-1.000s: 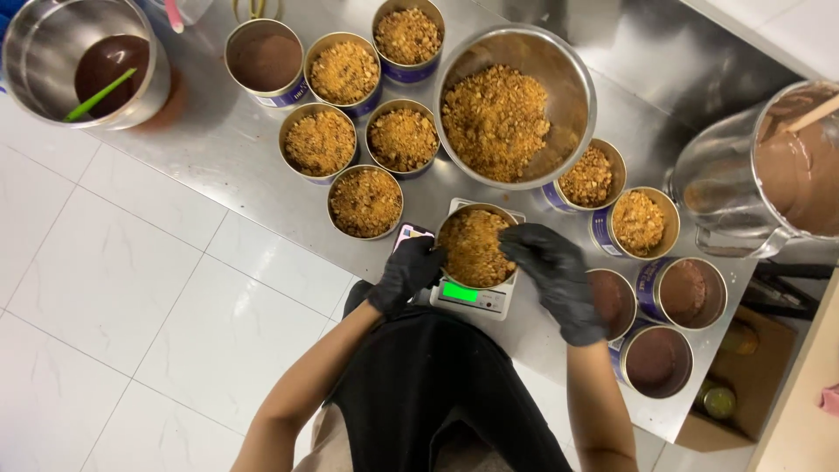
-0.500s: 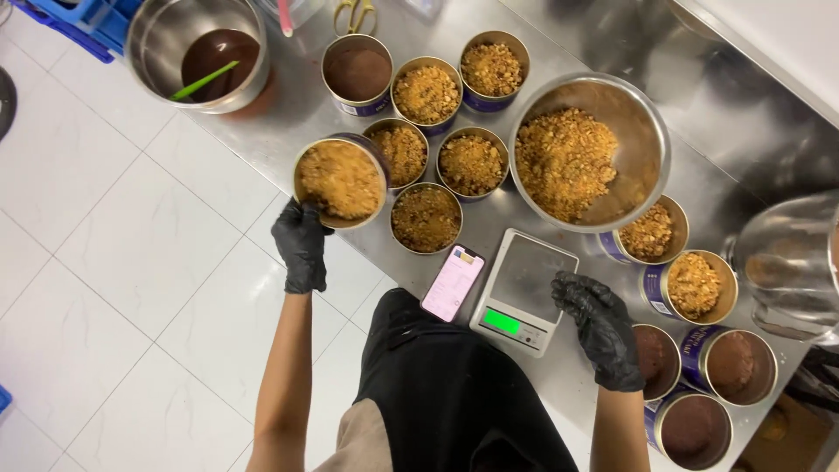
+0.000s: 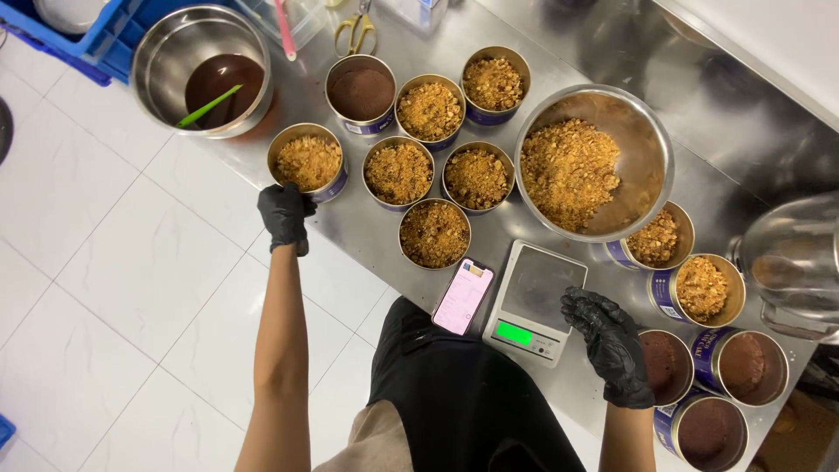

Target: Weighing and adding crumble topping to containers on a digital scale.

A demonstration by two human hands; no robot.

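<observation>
Left hand at a crumb-filled tin, right hand by the scale

I see my black-gloved left hand (image 3: 284,214) touching the near wall of a crumb-filled tin (image 3: 307,161) at 10 o'clock on the steel table (image 3: 367,232). My gloved right hand (image 3: 610,343) hovers, fingers curled, at the 4 o'clock corner of the empty digital scale (image 3: 535,301); a pink phone (image 3: 463,296) lies just beside it at 9 o'clock, and the big crumb bowl (image 3: 594,162) sits at 12.

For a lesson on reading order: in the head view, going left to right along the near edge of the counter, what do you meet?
Left hand at a crumb-filled tin → pink phone → scale → right hand → tins of brown filling.
</observation>
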